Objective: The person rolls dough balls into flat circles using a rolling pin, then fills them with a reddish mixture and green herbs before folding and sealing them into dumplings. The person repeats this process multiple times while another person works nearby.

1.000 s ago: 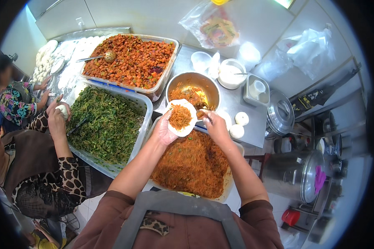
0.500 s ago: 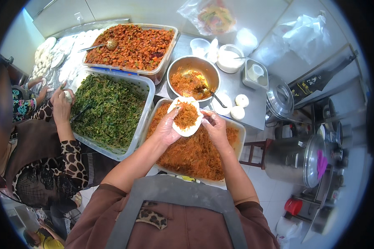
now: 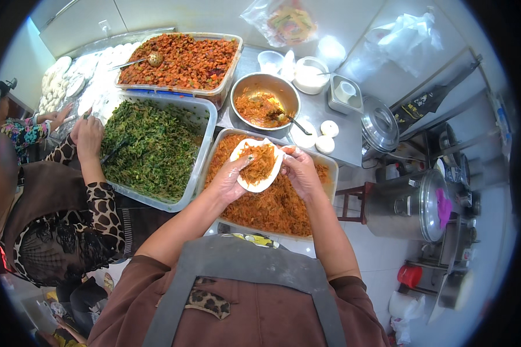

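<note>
My left hand [image 3: 228, 180] holds a round dough wrapper [image 3: 255, 185] from below, shredded orange filling [image 3: 257, 162] piled in its middle. My right hand [image 3: 300, 172] pinches the wrapper's right edge. Both hands are over a large tub [image 3: 215, 151] of similar orange filling. Beyond them a steel bowl [image 3: 234, 110] holds more of it, with a dark-handled spoon [image 3: 296, 126] resting inside. Dough balls [image 3: 328, 128] and a pale flat disc [image 3: 301, 136] sit right of the bowl on the steel counter.
A tub of chopped greens [image 3: 191, 191] and a tub of red diced filling [image 3: 226, 75] stand left and behind. Co-workers [image 3: 81, 220] work along the left side beside floury dough [image 3: 58, 87]. Lidded pots [image 3: 399, 208], a red stool [image 3: 362, 196] and white containers [image 3: 310, 81] are at right.
My right hand has let go of the spoon, now in the bowl, and has moved to the wrapper's edge. Both hands and the wrapper sit slightly lower and further right in view.
</note>
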The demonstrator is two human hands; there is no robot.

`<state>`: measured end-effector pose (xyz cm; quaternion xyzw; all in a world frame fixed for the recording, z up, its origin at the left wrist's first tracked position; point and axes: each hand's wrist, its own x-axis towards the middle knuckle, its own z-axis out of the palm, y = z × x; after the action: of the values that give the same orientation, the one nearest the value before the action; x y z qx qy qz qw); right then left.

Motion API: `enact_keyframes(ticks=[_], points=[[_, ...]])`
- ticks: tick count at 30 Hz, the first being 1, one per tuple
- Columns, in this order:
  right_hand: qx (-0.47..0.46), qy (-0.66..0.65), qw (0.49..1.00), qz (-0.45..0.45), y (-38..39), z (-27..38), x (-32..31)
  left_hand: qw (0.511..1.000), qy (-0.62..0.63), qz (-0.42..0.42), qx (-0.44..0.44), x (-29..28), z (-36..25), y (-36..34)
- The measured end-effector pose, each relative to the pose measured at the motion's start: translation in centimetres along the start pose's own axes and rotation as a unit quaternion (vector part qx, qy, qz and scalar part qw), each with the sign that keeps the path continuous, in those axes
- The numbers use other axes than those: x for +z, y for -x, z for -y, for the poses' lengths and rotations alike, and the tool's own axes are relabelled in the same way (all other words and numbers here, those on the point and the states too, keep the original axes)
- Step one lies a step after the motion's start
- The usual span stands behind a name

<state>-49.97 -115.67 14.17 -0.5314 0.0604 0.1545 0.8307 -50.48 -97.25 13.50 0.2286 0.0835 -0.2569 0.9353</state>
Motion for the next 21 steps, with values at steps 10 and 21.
enact_keyframes(ticks=[10, 21], points=[[0.105, -0.034, 0.991, 0.072, 0.2, 0.5, -0.2, 0.991, -0.129, -0.020, -0.007, -0.1, 0.1, 2.0], [-0.033, 0.190, 0.981, 0.001, 1.3, -2.9, 0.5, 0.977, -0.195, -0.060, -0.054, -2.1, 0.6, 2.1]])
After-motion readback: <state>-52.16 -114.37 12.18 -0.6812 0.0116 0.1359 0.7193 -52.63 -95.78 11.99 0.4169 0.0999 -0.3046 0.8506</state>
